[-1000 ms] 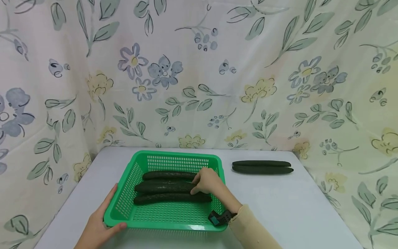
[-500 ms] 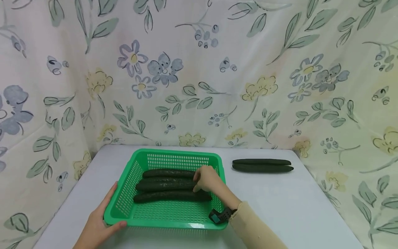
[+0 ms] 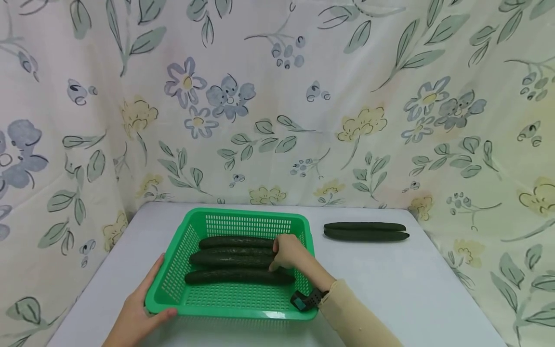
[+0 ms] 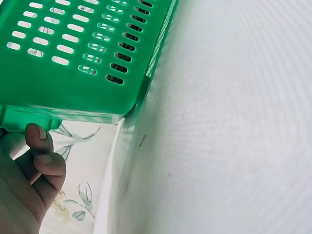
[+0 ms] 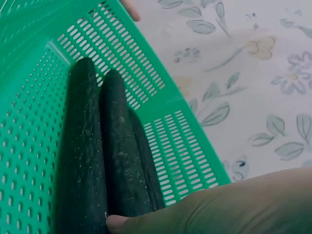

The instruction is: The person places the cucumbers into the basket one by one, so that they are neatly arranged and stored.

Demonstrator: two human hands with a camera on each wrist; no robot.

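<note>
Three dark green cucumbers lie side by side in a green plastic basket (image 3: 225,314): the far cucumber (image 3: 236,242), the middle cucumber (image 3: 230,260) and the near cucumber (image 3: 230,276). My right hand (image 3: 291,253) reaches in from the right and grips the middle cucumber near its right end. In the right wrist view the thumb (image 5: 146,223) presses its near side; the other fingers are hidden. At the basket's left front corner, my left hand (image 3: 136,308) holds the rim. The left wrist view shows its curled fingers (image 4: 48,163) below that rim.
Two more cucumbers (image 3: 366,234) lie together on the white table (image 3: 381,284), right of the basket. A floral curtain (image 3: 269,106) hangs behind the table and along its sides. A black watch-like device (image 3: 308,302) sits on the right wrist.
The middle cucumber has shifted slightly away and to the right with my right hand. Between it and the near cucumber the gap has widened a little. My left hand has stayed at the corner.
</note>
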